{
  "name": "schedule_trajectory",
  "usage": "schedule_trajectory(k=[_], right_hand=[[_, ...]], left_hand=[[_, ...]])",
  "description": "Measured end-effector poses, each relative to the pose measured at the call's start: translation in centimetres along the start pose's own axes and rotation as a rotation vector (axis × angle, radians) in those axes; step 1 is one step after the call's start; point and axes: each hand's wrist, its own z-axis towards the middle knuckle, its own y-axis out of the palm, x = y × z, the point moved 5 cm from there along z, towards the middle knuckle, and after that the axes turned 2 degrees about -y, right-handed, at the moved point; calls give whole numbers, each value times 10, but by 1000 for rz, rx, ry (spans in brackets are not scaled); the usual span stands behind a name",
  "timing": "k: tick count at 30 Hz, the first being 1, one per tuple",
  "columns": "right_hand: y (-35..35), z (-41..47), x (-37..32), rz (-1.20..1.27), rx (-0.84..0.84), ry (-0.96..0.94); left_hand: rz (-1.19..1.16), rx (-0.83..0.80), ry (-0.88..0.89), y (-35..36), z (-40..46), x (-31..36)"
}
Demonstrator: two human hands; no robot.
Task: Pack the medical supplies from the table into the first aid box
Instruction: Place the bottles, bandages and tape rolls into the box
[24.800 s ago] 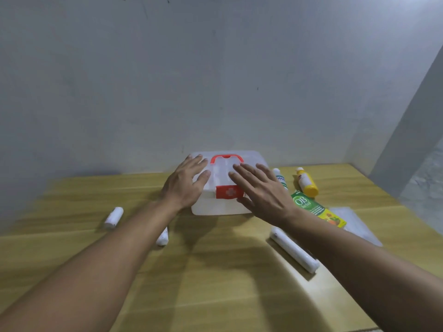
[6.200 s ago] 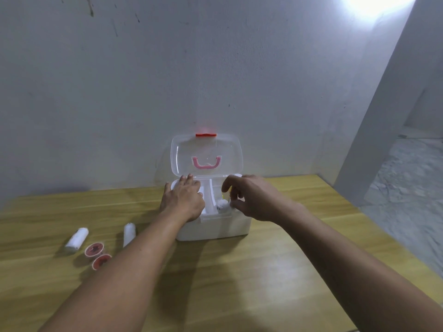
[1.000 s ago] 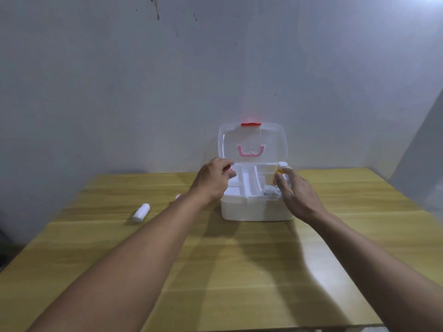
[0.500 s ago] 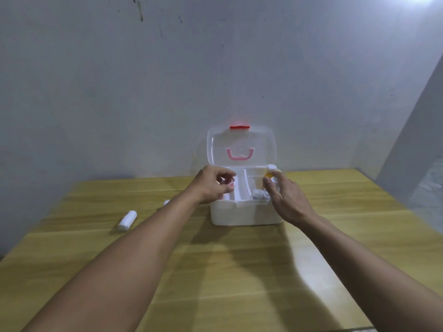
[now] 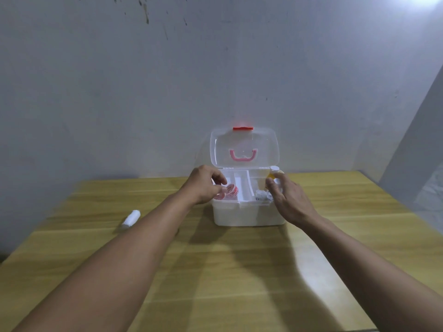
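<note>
The white first aid box (image 5: pixel 249 215) stands open at the table's far middle, its clear lid (image 5: pixel 244 147) upright. My left hand (image 5: pixel 203 185) is over the left tray compartment, fingers pinched on a red round tin (image 5: pixel 219 196). A second red round tin (image 5: pixel 232 190) lies beside it in the same compartment. My right hand (image 5: pixel 287 200) holds a yellow bottle with a white cap (image 5: pixel 274 172) over the box's right end. Small white items (image 5: pixel 261 195) lie in the right compartment. One white bandage roll (image 5: pixel 131 218) lies on the table to the left.
The wooden table (image 5: pixel 227 271) stretches toward me in front of the box. A grey wall rises right behind the lid. The table's right edge borders a pale floor area (image 5: pixel 431 192).
My left hand has lowered the red tins into the left compartment. My right hand stays at the box's right end with the yellow bottle. The camera has shifted slightly.
</note>
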Motion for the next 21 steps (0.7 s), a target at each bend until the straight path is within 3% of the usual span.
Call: schedule_trajectory(k=[6, 12, 21], right_hand=[[-1, -1, -2, -1, -9, -4], [-2, -2, -3, -3, -11, -2], [-1, -1, -3, -9, -4, 14]], left_hand=[[137, 55, -54, 2, 4, -3], [82, -39, 35, 16, 0, 7], [128, 39, 29, 12, -5, 8]])
